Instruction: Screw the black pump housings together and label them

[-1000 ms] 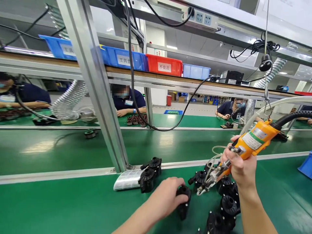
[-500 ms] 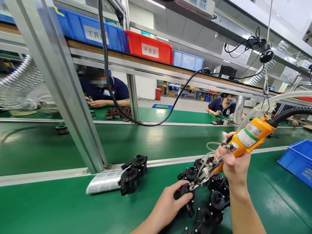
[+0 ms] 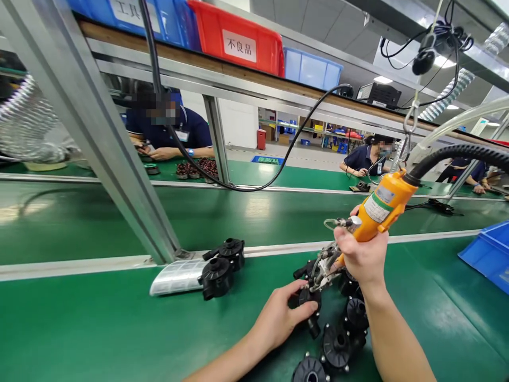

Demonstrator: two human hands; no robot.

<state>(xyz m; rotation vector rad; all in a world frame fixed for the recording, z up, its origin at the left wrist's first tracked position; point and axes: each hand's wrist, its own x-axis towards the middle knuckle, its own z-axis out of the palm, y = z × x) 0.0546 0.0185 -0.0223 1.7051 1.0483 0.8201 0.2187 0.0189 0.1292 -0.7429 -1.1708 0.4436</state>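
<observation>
The left hand [image 3: 276, 318], well right of the post [image 3: 101, 132], has its grip clamped on 1 black housing [image 3: 309, 301], thumb and finger round it; the right hand [image 3: 363, 260], farther right of the post, has its grip wrapped round the orange driver [image 3: 382, 207]; the driver slants down to the held housing, and whether its tip touches cannot be told; a hook [image 3: 410, 124] meets its upper end.

On the green table [image 3: 79, 329], right of the post and past the held housing, stand at least 4 other housings [image 3: 336, 347], crowded together; just right of the post's foot sit 2 more, the front housing [image 3: 217, 277] and the rear housing [image 3: 234, 252], beside a white roll [image 3: 181, 277].

The shelf [image 3: 254, 78], running right from the post, bears 3 bins: nearest the post a blue bin [image 3: 175, 24], labelled; next a red bin [image 3: 266, 50], labelled 不良品; farthest from the post a pale bin [image 3: 312, 69]; only their outer walls show, so their contents are hidden; far right of the post, on the table, a blue crate [image 3: 489, 254] is cut by the view's edge; its contents cannot be made out.
</observation>
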